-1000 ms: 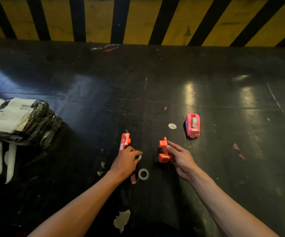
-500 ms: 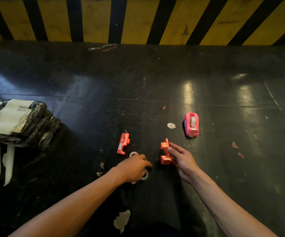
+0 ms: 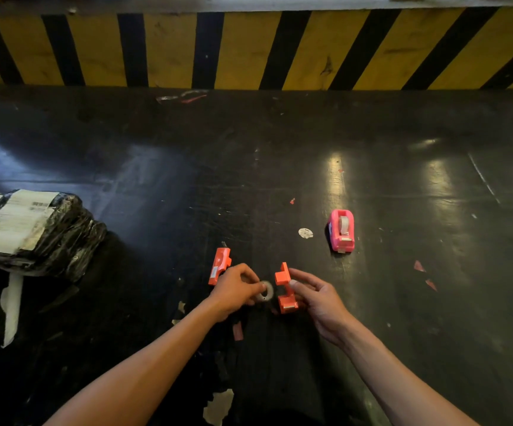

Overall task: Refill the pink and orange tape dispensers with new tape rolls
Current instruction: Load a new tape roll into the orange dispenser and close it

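Observation:
The orange tape dispenser is apart in two halves on the black table. One half [image 3: 219, 265] lies flat just left of my left hand [image 3: 236, 289]. The other half [image 3: 285, 289] stands on edge, held by the fingers of my right hand [image 3: 316, 295]. My left hand pinches a small clear tape roll [image 3: 266, 292] and holds it close beside the left face of that standing half. The pink tape dispenser [image 3: 341, 230] sits closed with a roll inside, further back on the right.
A black plastic-wrapped parcel with white labels [image 3: 30, 229] lies at the left edge. A small white disc [image 3: 305, 233] lies left of the pink dispenser. Red scraps [image 3: 418, 266] and torn paper bits dot the table. A yellow-and-black striped wall [image 3: 249, 47] bounds the far side.
My left hand dropped to the tape roll lying near me, picked it up and carried it up beside the standing orange half. My right hand kept its hold.

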Demonstrator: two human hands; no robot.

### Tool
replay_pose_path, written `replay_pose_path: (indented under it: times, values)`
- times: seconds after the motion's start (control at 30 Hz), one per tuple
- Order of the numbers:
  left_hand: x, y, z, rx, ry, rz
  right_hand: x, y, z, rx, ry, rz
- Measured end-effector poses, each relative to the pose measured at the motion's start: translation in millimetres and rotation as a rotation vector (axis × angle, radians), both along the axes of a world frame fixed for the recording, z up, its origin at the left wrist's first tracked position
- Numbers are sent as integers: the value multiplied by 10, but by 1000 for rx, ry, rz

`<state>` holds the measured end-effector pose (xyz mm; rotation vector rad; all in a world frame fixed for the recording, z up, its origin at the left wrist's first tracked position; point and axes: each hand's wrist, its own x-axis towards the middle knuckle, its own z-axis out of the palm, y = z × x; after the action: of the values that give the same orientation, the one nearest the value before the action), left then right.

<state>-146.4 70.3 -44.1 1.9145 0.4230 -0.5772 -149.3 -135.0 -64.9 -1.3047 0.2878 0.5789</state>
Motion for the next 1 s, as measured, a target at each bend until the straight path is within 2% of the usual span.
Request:
replay_pose_path:
  times: [0.1, 0.17, 0.4, 0.53, 0.77, 0.87, 1.0]
  values:
    - [14, -42, 70, -180, 84, 206, -52, 65, -1, -59, -86, 70]
    - [14, -67, 93, -228, 121, 262, -80, 106, -1, -95, -136, 93]
    - [40, -79, 94, -130, 133, 219, -92, 159, -76, -305, -293, 183]
    - [64, -82, 151, -66, 122, 172, -81, 166, -66, -324, -307, 201]
    - [126, -90, 209, 121, 15, -43, -73, 146, -6, -208, -226, 238]
    - [153, -86, 275, 39, 30, -58, -75, 140, 23, -122, -119, 146]
    - [168, -26, 342, -88, 62, -199, -35, 49, 53, 50, 66, 65]
